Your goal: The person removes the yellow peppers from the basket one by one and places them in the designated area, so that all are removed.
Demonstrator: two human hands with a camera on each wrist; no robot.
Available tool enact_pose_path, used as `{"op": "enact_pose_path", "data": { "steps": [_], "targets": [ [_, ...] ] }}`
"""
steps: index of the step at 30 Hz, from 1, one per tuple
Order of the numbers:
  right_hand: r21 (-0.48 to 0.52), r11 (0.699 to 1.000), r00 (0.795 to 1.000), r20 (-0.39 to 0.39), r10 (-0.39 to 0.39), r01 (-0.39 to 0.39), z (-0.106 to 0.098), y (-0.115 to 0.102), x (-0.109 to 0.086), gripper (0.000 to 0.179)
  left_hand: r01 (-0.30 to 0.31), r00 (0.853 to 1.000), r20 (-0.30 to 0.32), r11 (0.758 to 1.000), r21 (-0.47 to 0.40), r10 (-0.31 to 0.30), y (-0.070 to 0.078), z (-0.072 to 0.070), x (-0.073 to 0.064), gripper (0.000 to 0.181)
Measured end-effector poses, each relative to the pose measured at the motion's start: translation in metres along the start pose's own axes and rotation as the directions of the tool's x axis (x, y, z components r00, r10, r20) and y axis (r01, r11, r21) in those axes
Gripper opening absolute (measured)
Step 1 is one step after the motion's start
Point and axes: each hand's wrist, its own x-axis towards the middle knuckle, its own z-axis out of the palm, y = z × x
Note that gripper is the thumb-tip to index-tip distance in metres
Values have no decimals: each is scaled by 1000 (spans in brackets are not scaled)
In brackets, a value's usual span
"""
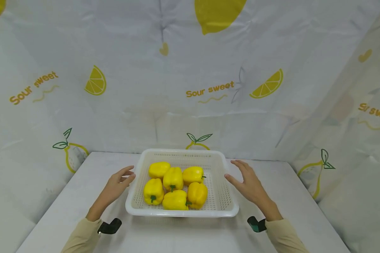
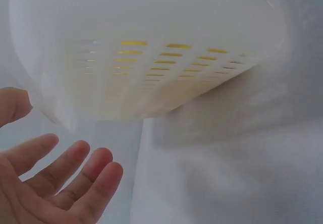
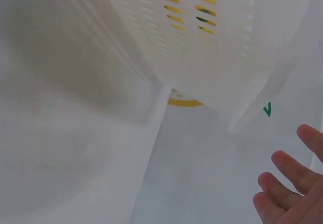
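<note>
A white perforated plastic basket (image 1: 182, 213) sits mid-table in the head view, with several yellow bell peppers (image 1: 173, 178) inside, most showing green stems. Just off the basket's left side is my left hand (image 1: 116, 184), its fingers spread and loosely bent around nothing. On the opposite side my right hand (image 1: 248, 182) hovers near the rim, thumb and fingers apart, holding nothing. Both wrist views show the basket's slotted wall, with yellow showing through the slots. In the left wrist view the fingertips (image 2: 108, 176) stand apart from that wall; the right hand (image 3: 292, 188) likewise shows a gap.
The white table (image 1: 164, 235) ends at a hanging sheet (image 1: 139, 116) printed with lemons and the words "Sour sweet". More sheet encloses the left and right sides. A dark device is strapped at each wrist, below the hands.
</note>
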Motion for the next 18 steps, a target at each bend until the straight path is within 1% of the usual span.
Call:
{"op": "enact_pose_path", "data": {
  "steps": [4,8,11,14,18],
  "targets": [
    [18,1000,1000,0,-20,20,3,-6,-3,68,41,998,45,997,-63,-38,-1,-1,1,61],
    [33,999,999,-8,-42,42,7,-11,-5,66,86,992,99,986,-141,-72,-6,-4,4,65],
    [47,997,998,-12,-62,62,10,-15,-6,65,108,987,135,976,-189,-83,-8,-5,5,67],
    [50,995,997,-13,-82,83,13,-19,-7,64,139,982,159,964,-228,-104,-8,-6,6,67],
    [52,993,994,-15,-106,107,18,-23,-9,62,152,977,191,947,-282,-99,-7,-6,7,67]
  ]
}}
